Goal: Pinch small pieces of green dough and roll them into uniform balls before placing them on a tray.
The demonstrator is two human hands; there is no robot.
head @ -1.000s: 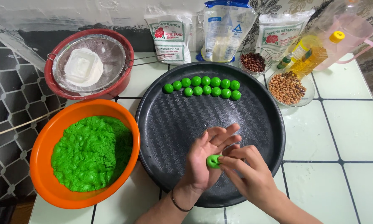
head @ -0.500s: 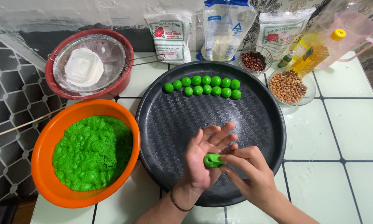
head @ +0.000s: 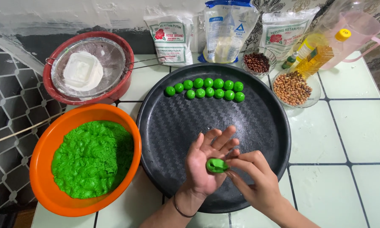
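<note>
My left hand point(head: 204, 162) lies palm up over the near part of a round black tray point(head: 257, 122), with a small flattened piece of green dough point(head: 216, 165) resting in the palm. The fingertips of my right hand point(head: 253, 177) pinch the dough's right edge. Several small green dough balls point(head: 207, 88) sit in two rows at the far side of the tray. An orange bowl point(head: 44, 156) to the left holds a mass of green dough point(head: 93, 158).
A red bowl point(head: 118, 90) with a metal sieve and white flour stands at the back left. Flour bags point(head: 171, 38), a bottle of oil point(head: 321, 52), a pink jug point(head: 359, 31), a dish of peanuts point(head: 292, 88) and a small dish of dark beans point(head: 257, 62) line the back.
The green piece in my left palm has gone from a rounder lump to a flatter disc, as my right fingertips kept pressing its edge. Both hands stayed in place.
</note>
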